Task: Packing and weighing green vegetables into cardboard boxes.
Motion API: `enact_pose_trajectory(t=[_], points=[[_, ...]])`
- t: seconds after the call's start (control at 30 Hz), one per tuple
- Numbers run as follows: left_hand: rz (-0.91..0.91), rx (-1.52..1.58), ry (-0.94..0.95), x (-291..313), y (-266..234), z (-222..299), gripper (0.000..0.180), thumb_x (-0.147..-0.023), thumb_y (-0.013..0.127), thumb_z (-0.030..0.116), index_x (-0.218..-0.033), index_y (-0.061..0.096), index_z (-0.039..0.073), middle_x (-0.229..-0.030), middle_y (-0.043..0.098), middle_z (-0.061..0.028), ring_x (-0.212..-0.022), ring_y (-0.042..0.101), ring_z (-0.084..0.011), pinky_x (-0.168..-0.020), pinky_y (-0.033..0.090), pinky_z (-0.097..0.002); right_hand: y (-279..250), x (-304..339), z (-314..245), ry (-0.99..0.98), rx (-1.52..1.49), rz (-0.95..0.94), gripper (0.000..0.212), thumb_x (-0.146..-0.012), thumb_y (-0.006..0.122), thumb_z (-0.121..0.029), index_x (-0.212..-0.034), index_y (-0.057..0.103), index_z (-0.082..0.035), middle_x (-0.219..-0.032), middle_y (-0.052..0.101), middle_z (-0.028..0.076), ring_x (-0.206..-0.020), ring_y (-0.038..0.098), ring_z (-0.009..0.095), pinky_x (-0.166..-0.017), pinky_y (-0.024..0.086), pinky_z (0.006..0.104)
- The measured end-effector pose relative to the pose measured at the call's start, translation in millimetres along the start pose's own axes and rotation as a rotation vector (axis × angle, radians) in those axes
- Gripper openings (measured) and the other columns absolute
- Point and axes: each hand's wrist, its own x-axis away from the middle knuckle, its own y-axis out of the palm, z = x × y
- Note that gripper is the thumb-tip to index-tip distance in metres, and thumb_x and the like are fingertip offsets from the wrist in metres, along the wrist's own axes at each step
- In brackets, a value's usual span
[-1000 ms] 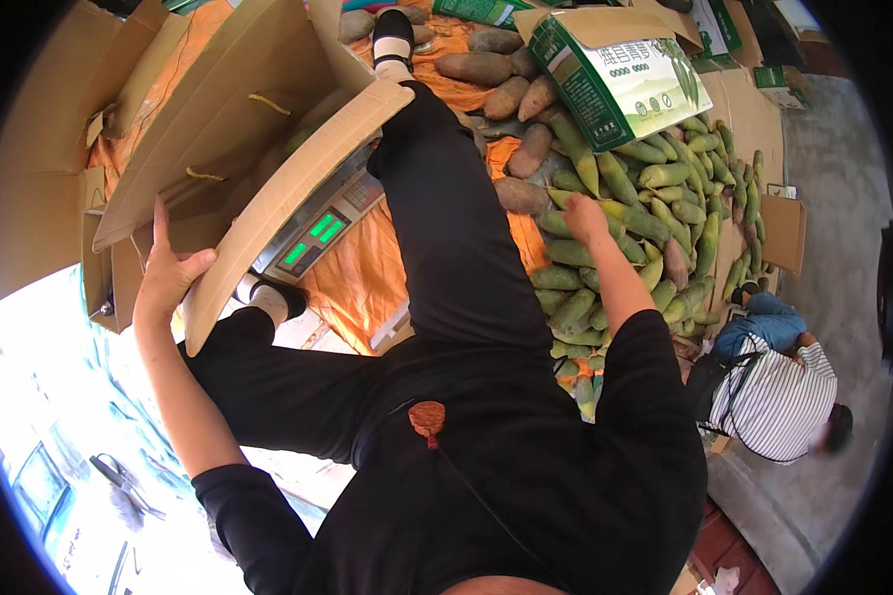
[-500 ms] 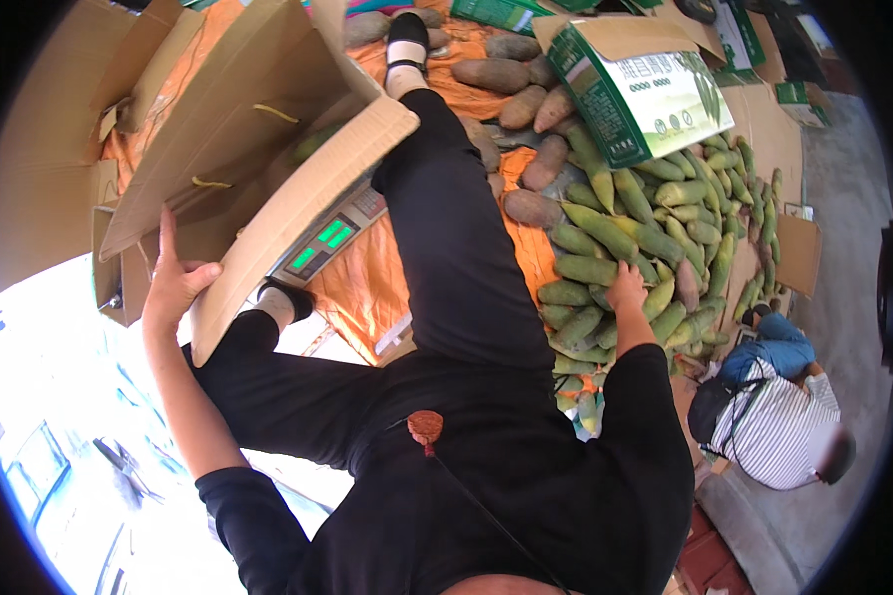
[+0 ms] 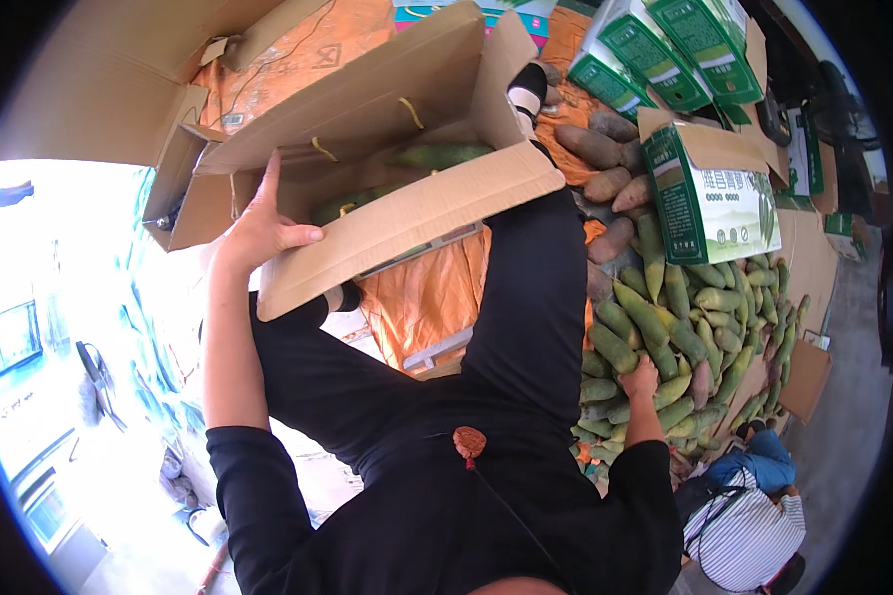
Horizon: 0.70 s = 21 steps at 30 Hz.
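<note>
An open cardboard box (image 3: 417,213) stands in front of my legs, with yellow cord handles and green radishes (image 3: 446,156) inside. My left hand (image 3: 258,230) is at its left end, index finger stretched along the back flap and thumb spread against the front flap. At the right lies a heap of long green radishes (image 3: 729,317). My right hand (image 3: 641,379) is at the near left part of this heap, fingers curled round the end of a green radish (image 3: 613,349); its fingertips are partly hidden.
A green and white carton (image 3: 719,203) stands behind the heap, and more green cartons (image 3: 655,64) are farther back. Brownish root vegetables (image 3: 587,146) lie on an orange sheet (image 3: 417,297). A person in a striped shirt (image 3: 749,535) sits at the lower right.
The view has swung, so the box sits farther right and its inside shows. The scale's lit display has gone from sight. My right hand has shifted slightly among the radishes and curled tighter.
</note>
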Motion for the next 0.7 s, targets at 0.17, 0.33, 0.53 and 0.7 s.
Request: enact_pose_trajectory(t=[0.17,0.33,0.53,0.7], points=[[0.009,-0.104,0.0,-1.8,-1.3,-0.6,0.127,-0.06,0.088,0.016,-0.152,0.0,0.008,-0.134,0.049,-0.0282,-0.083,0.067,-0.0228,-0.08,0.053,-0.034,-34.2,2.3,-23.2,-0.182,-0.063,0.146,0.075,-0.061,0.083,-0.017,-0.127,0.049,-0.006,-0.12,0.055,0.02,-0.112,0.051,0.04,-0.095,0.044,0.0458],[-0.029,-0.051,-0.005,-2.7,-5.7,-7.9,0.131,-0.056,0.09,0.023,-0.151,0.001,0.006,-0.151,0.028,-0.0236,-0.104,0.063,-0.0301,-0.098,0.045,-0.037,-108.1,5.1,-43.6,-0.359,-0.33,0.333,0.071,-0.064,0.08,-0.008,-0.128,0.049,-0.002,-0.122,0.052,0.02,-0.112,0.051,0.039,-0.097,0.041,0.0439],[0.072,-0.234,0.158,-19.7,-2.7,-32.6,0.129,-0.06,0.088,0.018,-0.152,-0.002,0.012,-0.122,0.058,-0.0258,-0.084,0.067,-0.0229,-0.086,0.049,-0.0342,-254.7,60.5,-115.7,-0.656,-0.803,0.55,0.066,-0.07,0.071,0.001,-0.131,0.046,0.0,-0.125,0.05,0.015,-0.117,0.049,0.028,-0.102,0.036,0.0358],[0.016,-0.133,0.162,-19.9,-2.4,-31.2,0.136,-0.052,0.09,0.036,-0.15,0.003,0.003,-0.154,0.018,-0.0216,-0.143,0.02,-0.0311,-0.116,0.025,-0.0368,-345.9,125.0,-198.2,-0.983,-0.79,0.542,0.062,-0.072,0.067,-0.003,-0.131,0.047,-0.001,-0.126,0.051,0.011,-0.114,0.051,0.023,-0.101,0.038,0.0339]])
